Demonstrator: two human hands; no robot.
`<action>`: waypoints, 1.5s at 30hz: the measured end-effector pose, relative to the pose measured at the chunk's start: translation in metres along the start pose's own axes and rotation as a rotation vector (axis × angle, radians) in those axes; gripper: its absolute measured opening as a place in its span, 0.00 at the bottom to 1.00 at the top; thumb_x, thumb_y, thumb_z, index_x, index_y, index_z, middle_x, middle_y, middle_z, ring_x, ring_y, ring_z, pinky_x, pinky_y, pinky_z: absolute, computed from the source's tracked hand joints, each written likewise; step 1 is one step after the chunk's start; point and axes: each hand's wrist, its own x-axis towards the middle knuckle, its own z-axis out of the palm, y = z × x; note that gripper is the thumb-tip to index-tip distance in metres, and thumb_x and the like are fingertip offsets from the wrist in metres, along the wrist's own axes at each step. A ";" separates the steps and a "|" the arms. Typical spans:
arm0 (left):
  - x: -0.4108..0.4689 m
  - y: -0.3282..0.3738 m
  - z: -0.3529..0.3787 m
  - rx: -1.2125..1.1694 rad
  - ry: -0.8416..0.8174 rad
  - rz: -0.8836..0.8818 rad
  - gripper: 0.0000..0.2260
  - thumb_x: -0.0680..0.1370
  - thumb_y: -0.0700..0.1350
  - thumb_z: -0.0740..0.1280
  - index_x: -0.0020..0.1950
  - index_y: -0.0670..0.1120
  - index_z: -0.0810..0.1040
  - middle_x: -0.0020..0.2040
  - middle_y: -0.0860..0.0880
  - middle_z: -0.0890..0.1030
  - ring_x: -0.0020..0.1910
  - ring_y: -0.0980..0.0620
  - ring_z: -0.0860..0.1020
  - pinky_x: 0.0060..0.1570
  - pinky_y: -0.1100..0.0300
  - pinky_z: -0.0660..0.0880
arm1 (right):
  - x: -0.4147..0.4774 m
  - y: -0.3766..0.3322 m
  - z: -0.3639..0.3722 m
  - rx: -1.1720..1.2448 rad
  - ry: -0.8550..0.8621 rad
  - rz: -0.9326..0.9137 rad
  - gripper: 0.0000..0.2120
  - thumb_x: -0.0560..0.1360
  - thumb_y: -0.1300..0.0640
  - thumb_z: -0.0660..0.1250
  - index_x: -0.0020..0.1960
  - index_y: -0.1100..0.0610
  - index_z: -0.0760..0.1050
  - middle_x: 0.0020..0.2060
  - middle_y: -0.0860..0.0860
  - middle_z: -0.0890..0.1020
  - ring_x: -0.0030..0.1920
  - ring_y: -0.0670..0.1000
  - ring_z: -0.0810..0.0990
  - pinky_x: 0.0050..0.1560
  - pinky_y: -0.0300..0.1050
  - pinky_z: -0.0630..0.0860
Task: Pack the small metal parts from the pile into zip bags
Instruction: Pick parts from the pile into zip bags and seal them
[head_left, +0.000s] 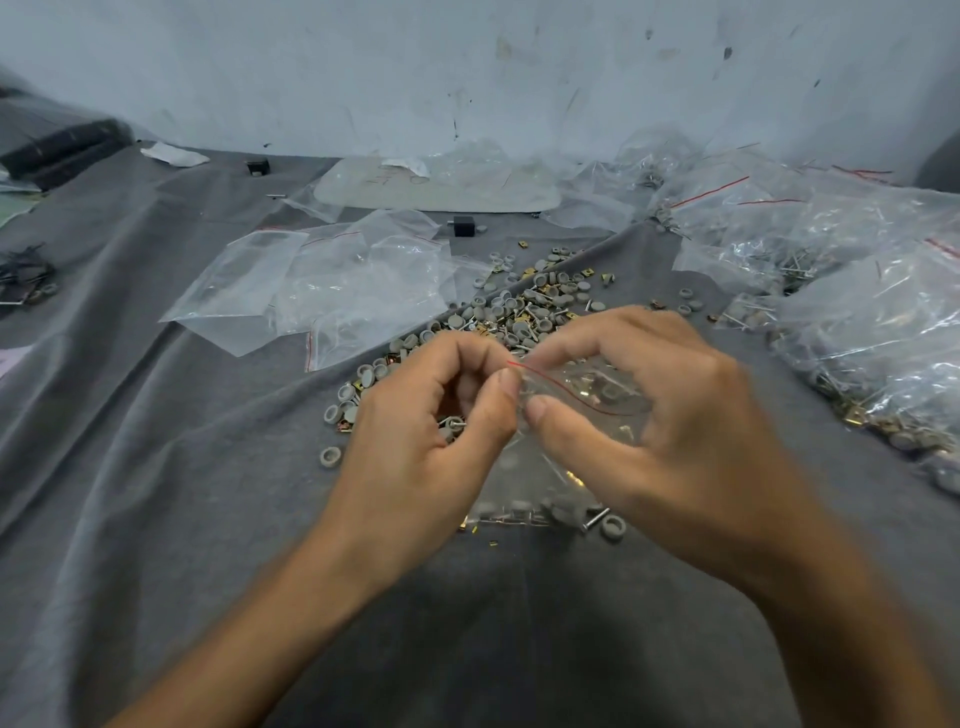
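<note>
Two bare forearms reach in from the bottom edge over a grey cloth (156, 467), and the hands meet on a small clear zip bag (545, 467). The left hand (431, 415) has its thumb and curled fingers pinched on the bag's mouth at the left end of the red zip strip. The right hand (649, 415) pinches the mouth just beside it, thumb in front and fingers behind the plastic. The bag's mouth faces away from the camera and its long axis runs back toward the person. The red strip slants down to the right. A few grey caps and pins sit at the bag's closed end, which is on or just above the cloth.

Just beyond the hands lies the pile of metal parts (519, 312). Empty zip bags (322, 280) lie to its left, filled bags (857, 312) are heaped on the right, and a small black block (464, 226) stands behind.
</note>
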 end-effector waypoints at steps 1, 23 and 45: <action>0.000 0.000 0.000 -0.002 -0.003 0.003 0.05 0.79 0.53 0.65 0.49 0.54 0.77 0.39 0.49 0.79 0.37 0.52 0.76 0.37 0.57 0.73 | 0.002 -0.003 0.003 -0.013 0.031 -0.017 0.08 0.73 0.48 0.71 0.50 0.49 0.82 0.47 0.40 0.82 0.53 0.46 0.79 0.58 0.49 0.73; 0.002 0.013 -0.008 0.039 0.025 0.053 0.04 0.80 0.50 0.66 0.48 0.52 0.78 0.39 0.57 0.77 0.38 0.55 0.75 0.40 0.64 0.70 | 0.000 0.011 -0.009 -0.042 0.164 0.024 0.02 0.69 0.55 0.71 0.38 0.53 0.80 0.35 0.44 0.82 0.38 0.47 0.80 0.43 0.47 0.76; 0.013 -0.002 -0.011 -0.042 0.114 -0.104 0.04 0.78 0.51 0.66 0.43 0.56 0.78 0.35 0.43 0.73 0.32 0.47 0.70 0.30 0.53 0.70 | -0.008 0.058 -0.025 0.294 0.105 0.239 0.06 0.70 0.54 0.71 0.45 0.46 0.81 0.41 0.40 0.84 0.40 0.40 0.79 0.43 0.32 0.74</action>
